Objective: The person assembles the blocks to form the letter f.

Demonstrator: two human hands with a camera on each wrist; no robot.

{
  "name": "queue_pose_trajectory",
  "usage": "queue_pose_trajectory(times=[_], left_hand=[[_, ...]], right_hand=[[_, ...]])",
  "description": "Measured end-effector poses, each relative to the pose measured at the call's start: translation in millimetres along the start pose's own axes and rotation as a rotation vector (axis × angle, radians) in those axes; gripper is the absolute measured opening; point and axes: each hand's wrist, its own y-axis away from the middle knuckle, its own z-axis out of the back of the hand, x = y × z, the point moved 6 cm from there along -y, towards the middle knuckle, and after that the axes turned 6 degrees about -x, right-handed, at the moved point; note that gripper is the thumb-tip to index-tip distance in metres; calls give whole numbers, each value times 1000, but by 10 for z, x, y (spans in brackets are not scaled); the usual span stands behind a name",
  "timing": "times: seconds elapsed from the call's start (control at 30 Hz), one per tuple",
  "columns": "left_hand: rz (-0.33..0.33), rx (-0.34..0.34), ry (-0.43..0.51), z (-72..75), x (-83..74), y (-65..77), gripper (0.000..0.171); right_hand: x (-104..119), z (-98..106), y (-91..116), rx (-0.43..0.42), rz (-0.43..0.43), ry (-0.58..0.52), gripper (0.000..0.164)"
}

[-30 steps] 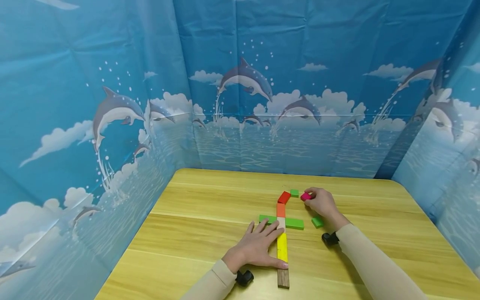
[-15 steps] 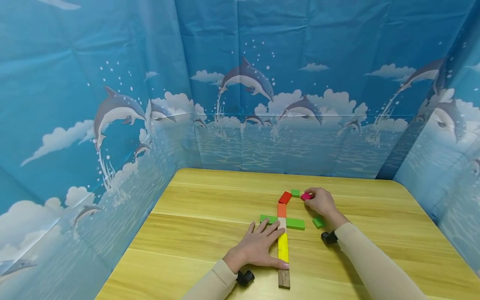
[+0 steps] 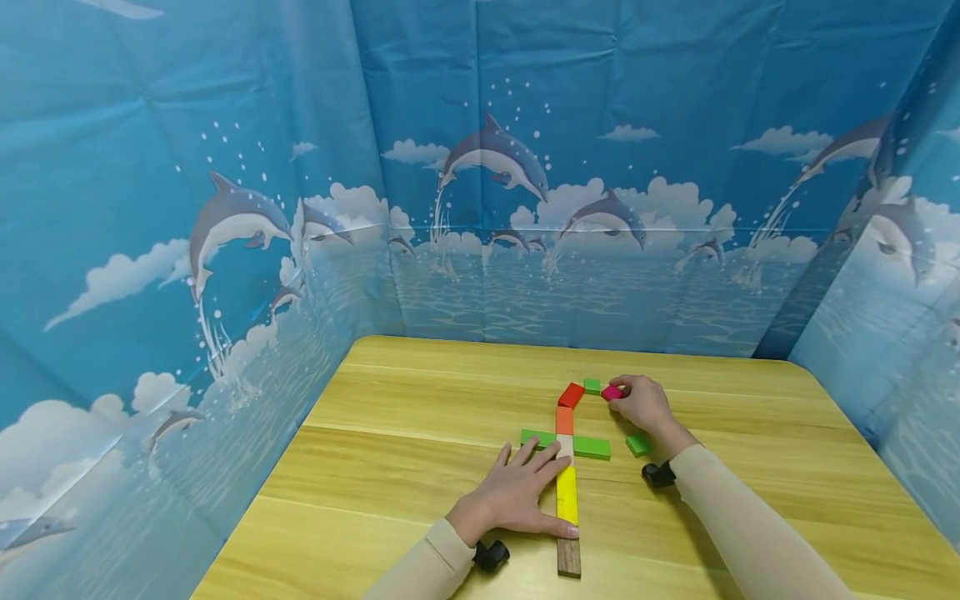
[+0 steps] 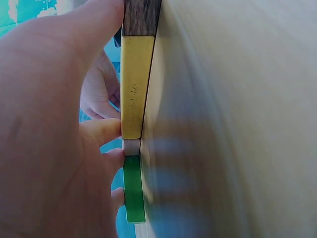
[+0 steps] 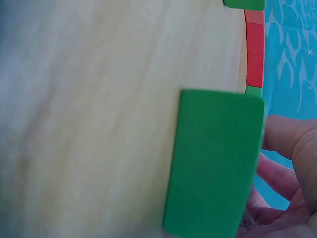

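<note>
Wooden blocks lie flat on the table in a joined figure. My left hand (image 3: 513, 496), fingers spread, rests across it; the thumb touches near the seam of the yellow block (image 3: 567, 496) and the dark brown block (image 3: 569, 557). Its other fingertips touch the pale block (image 3: 565, 448) and the left green block (image 3: 532, 437). My right hand (image 3: 642, 406) pinches a small magenta block (image 3: 611, 392) between thumb and fingers, just right of a small green block (image 3: 592, 387). A red block (image 3: 572, 395) and an orange block (image 3: 564, 421) run down to the pale one.
A green block (image 3: 592, 448) extends right from the pale block. Another green block (image 3: 638, 445) lies apart below my right hand and looms large in the right wrist view. The wooden table (image 3: 420, 400) is bordered by a blue dolphin-print curtain (image 3: 480, 275).
The head view has shifted very slightly, moving the blocks a little right in the picture. Both hands keep their places, and the right still pinches the magenta block.
</note>
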Motion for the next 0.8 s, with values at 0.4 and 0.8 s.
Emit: queue_pose_trajectory(times=[0.4,0.8], left_hand=[[-1,3,-6,2,1,4,99],[2,17,24,19,-11,24,98]], right_hand=[[-2,-7,-12,4,-1,6,45],[18,3,18,12,-14,-4,50]])
